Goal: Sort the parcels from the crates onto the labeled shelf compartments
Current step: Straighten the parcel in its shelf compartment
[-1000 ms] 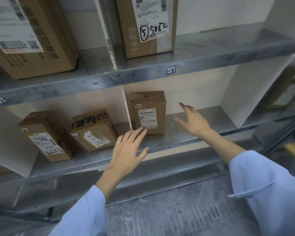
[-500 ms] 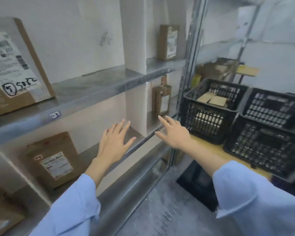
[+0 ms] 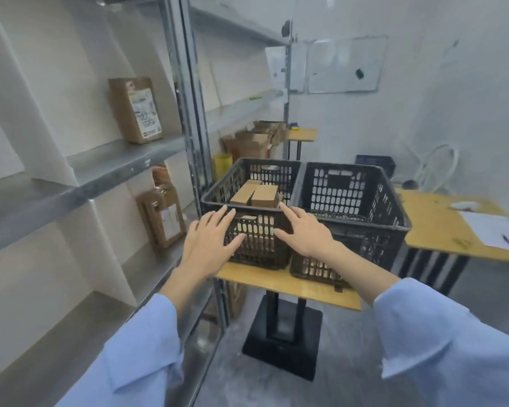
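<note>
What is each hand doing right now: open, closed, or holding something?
Left hand: open, holding nothing.
Right hand: open, holding nothing.

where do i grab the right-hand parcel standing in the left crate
Take the right-hand parcel by its top end, coming down from above. It stands upright in the black crate, top near the rim, with another parcel against its left side, so probably pinch its front and back faces. The open right hand is nearest.

Reaches forward with both arms, forearms bare beyond light-blue sleeves [image 3: 135, 353]. Holds the left hand [image 3: 207, 240] and the right hand [image 3: 304, 230] side by side, backs up, fingers straight and slightly spread.
</note>
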A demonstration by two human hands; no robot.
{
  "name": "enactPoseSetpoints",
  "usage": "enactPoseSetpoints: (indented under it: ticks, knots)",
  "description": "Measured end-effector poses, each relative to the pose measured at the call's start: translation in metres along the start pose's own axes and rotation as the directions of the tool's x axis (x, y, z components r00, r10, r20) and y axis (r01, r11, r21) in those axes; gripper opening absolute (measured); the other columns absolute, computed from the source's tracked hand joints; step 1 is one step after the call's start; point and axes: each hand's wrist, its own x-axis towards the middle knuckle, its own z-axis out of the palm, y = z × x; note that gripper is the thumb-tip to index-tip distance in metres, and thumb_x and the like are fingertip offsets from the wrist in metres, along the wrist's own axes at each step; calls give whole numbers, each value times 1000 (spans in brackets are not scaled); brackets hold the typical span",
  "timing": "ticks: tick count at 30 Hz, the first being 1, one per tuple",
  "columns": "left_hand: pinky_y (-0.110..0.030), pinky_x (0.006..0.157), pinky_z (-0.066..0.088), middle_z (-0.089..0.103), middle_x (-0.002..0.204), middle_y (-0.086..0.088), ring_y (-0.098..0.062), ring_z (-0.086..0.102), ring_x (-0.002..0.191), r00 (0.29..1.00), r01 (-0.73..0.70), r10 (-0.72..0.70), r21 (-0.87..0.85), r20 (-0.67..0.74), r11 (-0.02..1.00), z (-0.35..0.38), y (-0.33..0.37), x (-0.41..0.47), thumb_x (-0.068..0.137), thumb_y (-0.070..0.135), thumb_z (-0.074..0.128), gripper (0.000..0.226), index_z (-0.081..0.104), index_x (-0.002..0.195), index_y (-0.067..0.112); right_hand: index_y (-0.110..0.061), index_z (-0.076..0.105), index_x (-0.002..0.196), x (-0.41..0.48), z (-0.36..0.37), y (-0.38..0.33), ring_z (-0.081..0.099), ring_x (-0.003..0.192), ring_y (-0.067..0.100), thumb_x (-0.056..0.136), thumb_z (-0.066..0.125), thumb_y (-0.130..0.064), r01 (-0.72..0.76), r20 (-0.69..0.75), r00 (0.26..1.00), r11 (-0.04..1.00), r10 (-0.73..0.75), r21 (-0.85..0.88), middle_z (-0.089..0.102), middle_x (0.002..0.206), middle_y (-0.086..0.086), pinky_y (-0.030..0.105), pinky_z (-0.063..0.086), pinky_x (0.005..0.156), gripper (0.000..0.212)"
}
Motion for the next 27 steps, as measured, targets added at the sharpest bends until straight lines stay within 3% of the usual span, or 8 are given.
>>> enactPoseSetpoints:
  ticks: [7, 13, 22, 27]
  knots:
    - [-42, 117, 18, 22, 162, 7, -17, 24, 146, 1000, 1, 0, -73, 19, 997, 46, 36, 118, 98, 60, 35, 65, 22, 155, 31, -32, 9, 157, 73, -20, 81, 30, 144, 28, 100, 43, -53, -17, -46, 999, 992, 23, 124, 23, 161, 5, 46, 41, 107, 70]
    - [-47, 117, 21, 28, 160, 6, -18, 26, 145, 999, 22, -17, -114, 49, 993, 79, 32, 189, 97, 60, 38, 66, 25, 154, 30, -27, 15, 157, 142, -13, 102, 34, 142, 26, 99, 52, -43, 14, -91, 996, 960, 12, 280, 27, 160, 5, 43, 40, 109, 71]
    - [-47, 116, 21, 30, 159, 5, -20, 29, 144, 993, 48, -34, -125, 110, 991, 145, -23, 320, 95, 62, 42, 70, 26, 154, 29, -24, 15, 157, 289, 40, 107, 37, 141, 26, 93, 65, -35, -67, -14, 997, 924, 78, 376, 26, 160, 7, 42, 40, 108, 82]
    - [-48, 115, 23, 33, 157, 3, -21, 32, 143, 979, 50, -14, -172, 202, 984, 197, -60, 395, 91, 63, 50, 78, 25, 154, 27, -23, 9, 158, 371, 77, 113, 35, 141, 31, 86, 72, -35, -176, 107, 984, 908, 146, 380, 25, 159, 11, 48, 39, 111, 96]
